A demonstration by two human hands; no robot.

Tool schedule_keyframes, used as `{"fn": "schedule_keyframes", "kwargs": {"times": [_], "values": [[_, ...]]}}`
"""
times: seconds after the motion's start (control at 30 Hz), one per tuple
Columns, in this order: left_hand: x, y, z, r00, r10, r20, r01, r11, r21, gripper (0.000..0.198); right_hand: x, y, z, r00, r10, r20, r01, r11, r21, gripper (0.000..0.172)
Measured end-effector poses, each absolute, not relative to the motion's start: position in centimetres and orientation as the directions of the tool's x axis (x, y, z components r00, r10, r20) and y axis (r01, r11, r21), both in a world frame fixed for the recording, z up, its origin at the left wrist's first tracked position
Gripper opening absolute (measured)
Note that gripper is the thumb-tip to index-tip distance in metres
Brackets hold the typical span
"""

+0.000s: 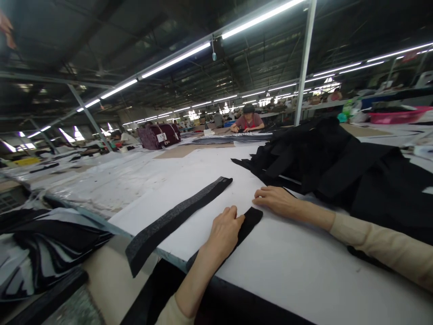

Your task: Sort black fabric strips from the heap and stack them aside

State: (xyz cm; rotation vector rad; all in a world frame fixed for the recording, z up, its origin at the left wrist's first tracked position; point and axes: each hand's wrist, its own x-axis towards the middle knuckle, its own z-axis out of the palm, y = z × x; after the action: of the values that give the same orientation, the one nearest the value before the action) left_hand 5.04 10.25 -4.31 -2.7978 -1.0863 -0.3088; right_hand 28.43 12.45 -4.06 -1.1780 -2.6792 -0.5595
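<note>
My left hand [225,232] lies in the foreground with its fingers curled over a short black fabric strip [252,221], whose lower end runs out of sight beneath the palm. A longer dark grey strip [172,221] lies diagonally to the left, apart from that hand. My right hand [275,201] rests flat on the white table top [297,266], fingertips close to the edge of a large heap of black cloth [321,167]. That hand holds nothing.
Left of the white surface, a stack of black-and-grey fabric pieces [50,243] sits lower down. Further along the long tables, a co-worker in a maroon top [248,121] works with both hands. Purple bundles [158,136] and a pink basket [399,116] stand beyond, near a steel post [304,63].
</note>
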Motion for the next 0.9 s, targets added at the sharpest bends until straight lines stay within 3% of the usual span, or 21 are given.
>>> {"fn": "schedule_keyframes", "kwargs": {"times": [0.1, 0.2, 0.3, 0.5, 0.63, 0.7, 0.9], "values": [[5.9, 10.7, -4.1, 0.708, 0.669, 0.227, 0.695, -0.717, -0.056, 0.034, 28.2, 12.6, -3.5, -0.549, 0.725, 0.417, 0.808, 0.587, 0.044, 0.039], [6.9, 11.2, -4.0, 0.707, 0.675, 0.213, 0.699, -0.712, -0.064, 0.032, 27.2, 12.3, -3.3, -0.554, 0.733, 0.394, 0.766, 0.635, -0.105, 0.038], [7.2, 11.4, -3.7, 0.686, 0.696, 0.211, 0.715, -0.699, -0.016, 0.033, 26.6, 11.9, -3.7, -0.545, 0.775, 0.318, 0.782, 0.607, -0.14, 0.032], [3.7, 10.5, -3.8, 0.558, 0.809, 0.187, 0.76, -0.588, 0.277, 0.021, 27.1, 11.3, -4.5, -0.537, 0.781, 0.319, 0.76, 0.612, -0.22, 0.03], [1.9, 9.5, -4.4, 0.559, 0.793, 0.24, 0.707, -0.608, 0.362, 0.025, 27.3, 11.4, -4.8, -0.526, 0.792, 0.309, 0.761, 0.601, -0.244, 0.032], [1.8, 9.1, -4.6, 0.57, 0.772, 0.28, 0.703, -0.635, 0.32, 0.029, 27.2, 11.5, -4.7, -0.539, 0.79, 0.293, 0.76, 0.606, -0.237, 0.034], [2.0, 8.4, -5.0, 0.63, 0.705, 0.327, 0.74, -0.672, 0.023, 0.03, 26.5, 11.0, -3.5, -0.586, 0.798, 0.141, 0.789, 0.601, -0.129, 0.054]]}}
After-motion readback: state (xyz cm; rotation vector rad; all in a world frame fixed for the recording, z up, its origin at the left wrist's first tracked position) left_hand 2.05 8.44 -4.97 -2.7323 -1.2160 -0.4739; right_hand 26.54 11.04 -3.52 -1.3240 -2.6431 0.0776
